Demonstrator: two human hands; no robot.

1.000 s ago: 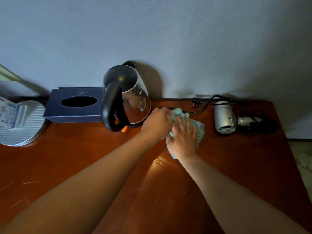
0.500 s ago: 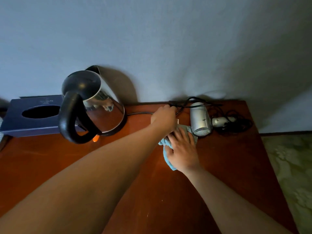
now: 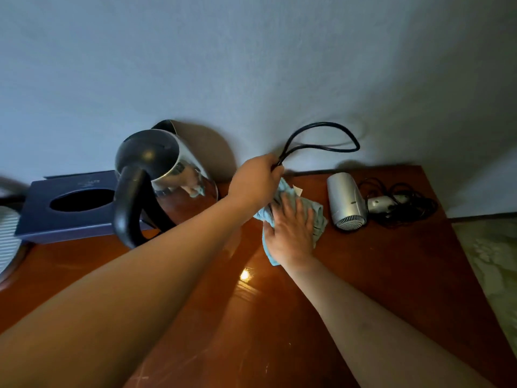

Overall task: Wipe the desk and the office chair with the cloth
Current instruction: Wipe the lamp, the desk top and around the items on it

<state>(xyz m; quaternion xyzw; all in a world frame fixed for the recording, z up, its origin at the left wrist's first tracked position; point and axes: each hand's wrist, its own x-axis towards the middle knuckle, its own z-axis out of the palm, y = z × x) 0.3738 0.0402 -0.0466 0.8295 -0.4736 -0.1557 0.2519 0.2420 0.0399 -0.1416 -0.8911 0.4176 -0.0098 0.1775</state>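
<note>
Nearest the camera, two bare forearms reach up from the bottom edge of the frame over the glossy reddish-brown desk [image 3: 391,275], whose top shows fine scratches and a bright spot of reflected light near the middle. Right of centre, the right hand [image 3: 291,233] lies palm down with its fingers straight and spread, pressing the light blue cloth [image 3: 317,217] flat onto the desk; the crumpled cloth shows beyond the fingertips and at the wrist side of the hand. Just above it, the left hand [image 3: 256,182] has its fingers curled round a black power cord [image 3: 321,137], held up off the desk so that the cord makes a loop against the wall in the upper centre of the frame. Left of centre stands a stainless steel electric kettle [image 3: 165,177] with a black lid and black handle, and behind it at the left lies a dark blue tissue box [image 3: 67,203] with an oval opening. At the far left edge a white ribbed round object [image 3: 8,242] is partly cut off. To the right of the cloth, near it but not touching, a silver hair dryer [image 3: 347,200] lies with its black cord [image 3: 405,205] bundled beside it. A grey-blue wall [image 3: 251,65] fills the top, and patterned floor [image 3: 492,256] shows at the right edge
</note>
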